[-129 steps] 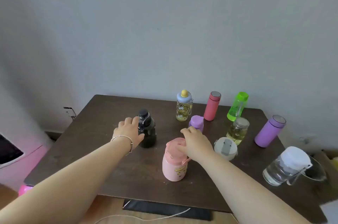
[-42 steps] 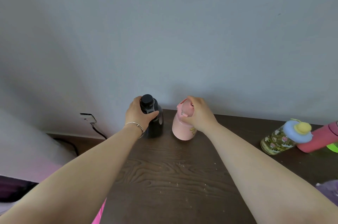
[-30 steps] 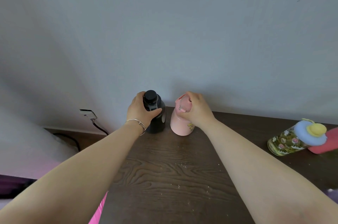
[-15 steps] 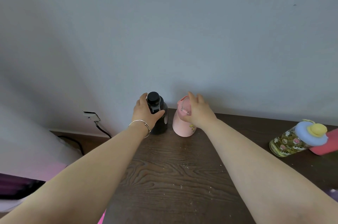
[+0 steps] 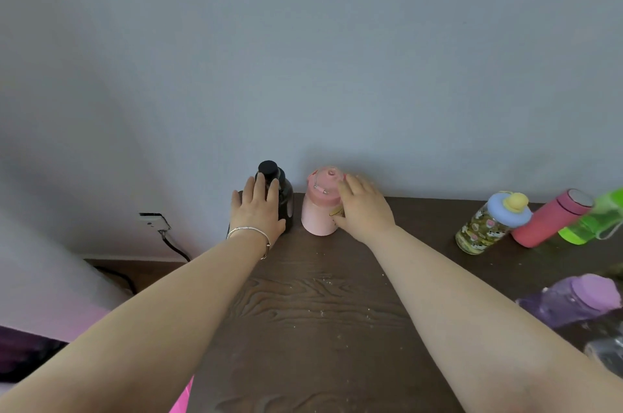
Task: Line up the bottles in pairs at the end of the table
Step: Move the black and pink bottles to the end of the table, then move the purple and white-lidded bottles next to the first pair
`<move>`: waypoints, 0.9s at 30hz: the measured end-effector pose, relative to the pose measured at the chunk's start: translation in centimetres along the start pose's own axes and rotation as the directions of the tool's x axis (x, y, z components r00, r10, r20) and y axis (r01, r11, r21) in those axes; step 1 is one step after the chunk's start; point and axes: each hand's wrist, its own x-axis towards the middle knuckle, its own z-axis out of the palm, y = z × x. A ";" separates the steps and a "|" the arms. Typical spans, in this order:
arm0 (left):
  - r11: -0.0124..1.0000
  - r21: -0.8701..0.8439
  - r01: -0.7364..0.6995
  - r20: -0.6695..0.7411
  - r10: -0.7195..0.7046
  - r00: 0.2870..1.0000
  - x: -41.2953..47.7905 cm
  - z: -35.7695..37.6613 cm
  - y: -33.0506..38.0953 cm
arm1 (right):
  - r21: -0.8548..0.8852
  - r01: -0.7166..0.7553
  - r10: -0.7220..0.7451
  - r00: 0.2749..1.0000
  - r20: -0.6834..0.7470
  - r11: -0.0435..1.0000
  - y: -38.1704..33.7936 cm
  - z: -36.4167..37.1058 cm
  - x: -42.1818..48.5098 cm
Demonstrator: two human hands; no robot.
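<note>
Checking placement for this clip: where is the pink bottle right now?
The pink bottle stands upright at the table's far left corner by the wall, just right of the black bottle, with the right hand beside it.

The left hand (image 5: 258,210) is covering the lower front of the black bottle (image 5: 281,191), so whether palm and bottle are touching is not showing. The right hand (image 5: 362,210) is hiding the right side of the pink bottle (image 5: 318,210) and most of its printed picture. The green bottle (image 5: 593,224) is running off the right edge, smeared by blur (its cap is not readable). The purple bottle (image 5: 580,298) is blurring too, and the clear item (image 5: 606,350) below it is being cut off by the edge. The tabletop (image 5: 313,328) is continuing out of view at the bottom.
</note>
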 end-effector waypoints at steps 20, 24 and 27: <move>0.989 0.139 -0.054 -0.023 0.058 0.998 -9.2 -1.7 12.7 | 0.017 -0.121 0.122 0.991 -0.054 0.992 10.9 -2.8 -15.5; 0.991 0.122 -0.060 0.003 0.060 0.998 -12.2 -1.0 18.8 | 0.024 -0.134 0.136 0.989 -0.057 0.991 16.1 -3.0 -20.1; 0.989 0.127 -0.075 0.011 0.074 0.997 -14.5 -0.2 23.7 | 0.015 -0.142 0.142 0.986 -0.082 0.990 20.0 -3.3 -23.7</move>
